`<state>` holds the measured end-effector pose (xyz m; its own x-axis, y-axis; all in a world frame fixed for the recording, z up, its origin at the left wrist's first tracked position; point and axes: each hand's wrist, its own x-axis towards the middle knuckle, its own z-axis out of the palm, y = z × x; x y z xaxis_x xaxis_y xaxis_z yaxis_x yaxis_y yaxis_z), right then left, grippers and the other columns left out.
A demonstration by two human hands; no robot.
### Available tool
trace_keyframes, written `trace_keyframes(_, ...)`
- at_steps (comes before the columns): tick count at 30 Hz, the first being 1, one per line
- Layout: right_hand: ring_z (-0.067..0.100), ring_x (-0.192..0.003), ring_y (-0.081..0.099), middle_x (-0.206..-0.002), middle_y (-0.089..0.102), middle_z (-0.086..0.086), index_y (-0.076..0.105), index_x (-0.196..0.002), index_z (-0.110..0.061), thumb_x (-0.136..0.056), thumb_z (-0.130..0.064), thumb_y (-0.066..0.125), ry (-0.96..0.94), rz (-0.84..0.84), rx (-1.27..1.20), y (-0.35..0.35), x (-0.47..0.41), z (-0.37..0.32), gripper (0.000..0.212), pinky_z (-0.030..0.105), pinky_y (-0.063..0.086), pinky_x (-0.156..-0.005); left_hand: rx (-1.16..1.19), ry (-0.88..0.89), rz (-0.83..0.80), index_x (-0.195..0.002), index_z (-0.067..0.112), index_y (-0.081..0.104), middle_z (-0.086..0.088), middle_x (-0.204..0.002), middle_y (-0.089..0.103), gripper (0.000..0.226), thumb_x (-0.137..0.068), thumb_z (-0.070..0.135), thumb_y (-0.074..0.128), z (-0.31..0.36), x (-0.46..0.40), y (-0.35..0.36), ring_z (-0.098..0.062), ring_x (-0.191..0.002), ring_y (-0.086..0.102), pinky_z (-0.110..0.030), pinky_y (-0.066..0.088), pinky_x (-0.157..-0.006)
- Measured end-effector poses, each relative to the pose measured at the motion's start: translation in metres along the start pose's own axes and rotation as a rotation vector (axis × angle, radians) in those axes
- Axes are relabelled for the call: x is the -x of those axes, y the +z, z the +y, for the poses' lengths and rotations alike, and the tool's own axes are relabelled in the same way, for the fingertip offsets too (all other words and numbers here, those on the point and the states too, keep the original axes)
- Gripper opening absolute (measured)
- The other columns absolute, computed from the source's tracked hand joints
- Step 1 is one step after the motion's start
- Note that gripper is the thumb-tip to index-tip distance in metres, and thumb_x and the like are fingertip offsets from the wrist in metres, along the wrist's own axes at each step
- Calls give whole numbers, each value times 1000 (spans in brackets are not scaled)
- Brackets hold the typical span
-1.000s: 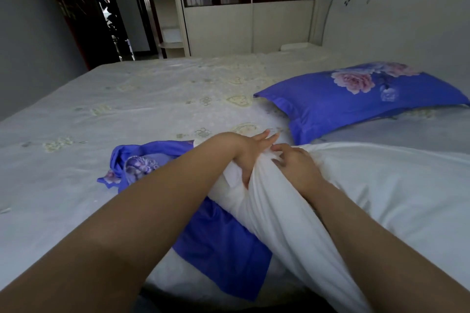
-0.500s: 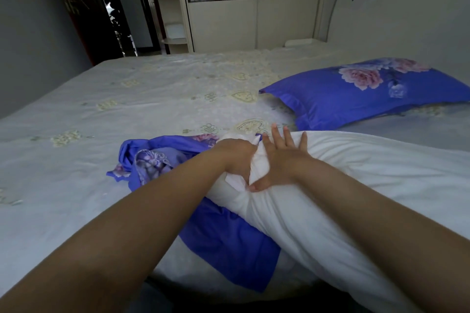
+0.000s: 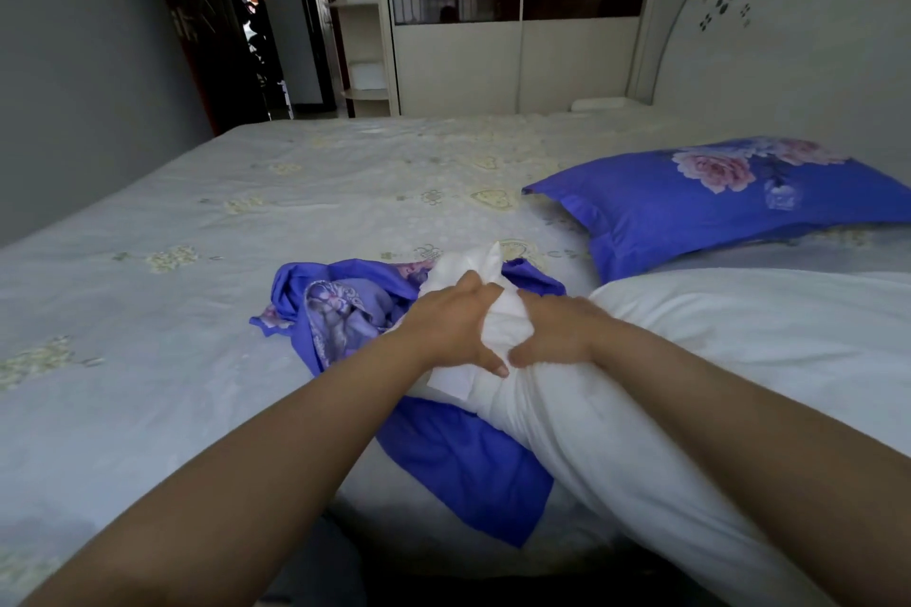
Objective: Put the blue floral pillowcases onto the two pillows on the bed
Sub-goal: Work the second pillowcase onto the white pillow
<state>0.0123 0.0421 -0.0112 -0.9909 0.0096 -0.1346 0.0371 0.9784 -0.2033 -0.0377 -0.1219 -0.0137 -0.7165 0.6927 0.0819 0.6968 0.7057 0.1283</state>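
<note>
A bare white pillow (image 3: 690, 375) lies across the near right of the bed, its left end bunched into a narrow neck. My left hand (image 3: 451, 328) and my right hand (image 3: 554, 335) both grip that squeezed end from either side, thumbs nearly meeting. Under and to the left of the end lies a crumpled blue floral pillowcase (image 3: 355, 311), part of it spread flat toward me. A second pillow in its blue floral case (image 3: 715, 202) rests farther back on the right.
The bed (image 3: 246, 237) has a pale sheet with faint floral prints. A white headboard (image 3: 788, 54) stands at the right, a wardrobe (image 3: 517, 64) behind the bed, and an open dark doorway (image 3: 246, 39) at the back left.
Both hands have shifted along the pillow toward its left end and now squeeze it tighter. The pillow tip has moved over the crumpled pillowcase.
</note>
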Motion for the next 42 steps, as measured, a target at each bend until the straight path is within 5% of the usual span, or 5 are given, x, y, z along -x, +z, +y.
trace_keyframes(9, 25, -106, 58, -115, 63, 1, 47, -124, -29, -83, -53, 57, -60, 301, -27, -4, 30, -3, 49, 33, 45, -84, 546, -514, 815, -118, 21, 60, -7, -130, 45, 35, -85, 32, 66, -55, 27, -17, -26, -121, 39, -24, 30, -101)
trace_keyframes(15, 27, -114, 55, -124, 59, 4, 46, -130, -25, -86, -58, 50, -44, 482, 16, -11, 18, -20, 54, 35, 43, -88, 676, -1016, 476, -141, 6, 33, -20, -143, 35, 66, -89, 40, 56, -110, 56, -2, -36, -132, 33, -37, 29, -106)
trace_keyframes(26, 30, -102, 61, -114, 64, 6, 48, -125, -23, -93, -42, 40, -26, 551, 196, -30, -30, -53, 38, 34, 40, -73, 1119, -763, 358, -95, 8, 62, -14, -92, 68, 23, -90, 28, 52, -93, 49, -39, -30, -87, 65, -38, 51, -86)
trace_keyframes(36, 22, -35, 51, -48, 53, 0, 71, -88, -15, -41, -34, 84, -425, 709, 412, 46, -4, -74, 53, 21, 31, -41, 921, -939, 509, -69, 5, 53, -18, -74, 55, 14, -78, 14, 58, -148, 52, -19, -26, -73, 53, -34, 41, -65)
trace_keyframes(42, 25, -40, 51, -54, 54, 3, 68, -97, -11, -51, -29, 80, -617, 766, 364, 54, -2, -67, 50, 25, 38, -44, -152, -807, 156, -107, 12, 53, -13, -105, 59, 21, -86, 12, 50, -155, 54, -32, -32, -99, 58, -34, 43, -73)
